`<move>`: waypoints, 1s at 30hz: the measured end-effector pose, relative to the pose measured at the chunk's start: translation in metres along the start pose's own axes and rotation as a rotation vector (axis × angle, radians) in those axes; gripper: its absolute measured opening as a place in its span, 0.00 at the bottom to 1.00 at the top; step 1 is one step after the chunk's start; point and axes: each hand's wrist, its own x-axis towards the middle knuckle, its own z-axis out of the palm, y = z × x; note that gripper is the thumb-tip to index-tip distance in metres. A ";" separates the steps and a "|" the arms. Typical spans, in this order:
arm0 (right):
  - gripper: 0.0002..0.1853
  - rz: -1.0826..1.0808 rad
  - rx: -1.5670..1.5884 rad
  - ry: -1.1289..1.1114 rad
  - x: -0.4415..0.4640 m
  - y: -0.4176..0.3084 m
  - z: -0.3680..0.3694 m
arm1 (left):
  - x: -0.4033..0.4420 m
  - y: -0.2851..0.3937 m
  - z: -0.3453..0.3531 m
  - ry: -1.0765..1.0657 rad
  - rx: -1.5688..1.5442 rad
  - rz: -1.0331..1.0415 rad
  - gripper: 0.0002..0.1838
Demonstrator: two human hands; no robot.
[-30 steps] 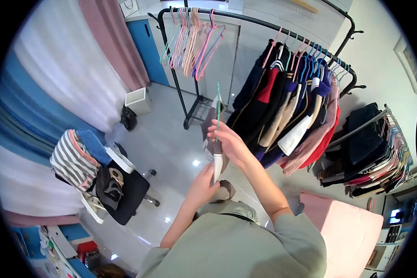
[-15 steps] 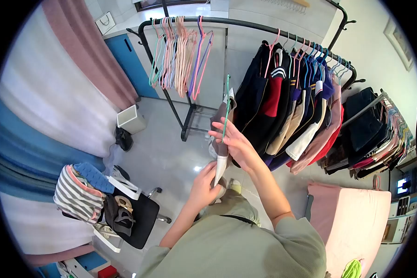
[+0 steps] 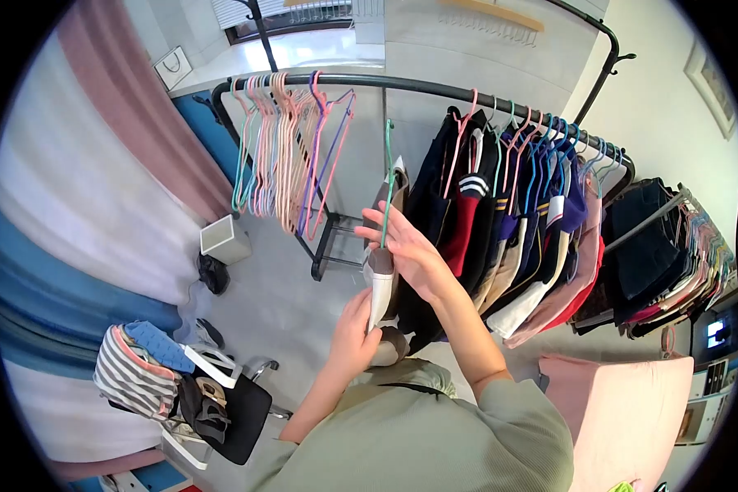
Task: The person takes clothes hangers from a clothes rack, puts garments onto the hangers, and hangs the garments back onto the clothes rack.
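Note:
A green clothes hanger (image 3: 388, 156) stands nearly upright in front of me, seen edge-on. My right hand (image 3: 410, 250) has its fingers stretched out to the left across the hanger, which runs between them. A grey-brown and white garment (image 3: 382, 291) hangs around the hanger, partly behind my right hand. My left hand (image 3: 351, 334) is closed on the garment's pale lower edge, below and left of my right hand. The garment's far side and the hanger's lower part are hidden.
A black clothes rack (image 3: 361, 80) carries bare hangers (image 3: 283, 164) on the left and jackets (image 3: 467, 221) on the right. A second rack of clothes (image 3: 664, 254) stands further right. A chair piled with clothes (image 3: 139, 369) is lower left; a pink-covered surface (image 3: 623, 410) is lower right.
The view has tilted up, so the rack sits lower in the picture. Both hands, the hanger and the garment have shifted slightly left, with the hold looking much the same.

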 end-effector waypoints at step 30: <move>0.25 -0.185 0.253 0.391 0.061 -0.049 -0.119 | 0.143 -0.013 0.073 -0.098 0.311 0.103 0.35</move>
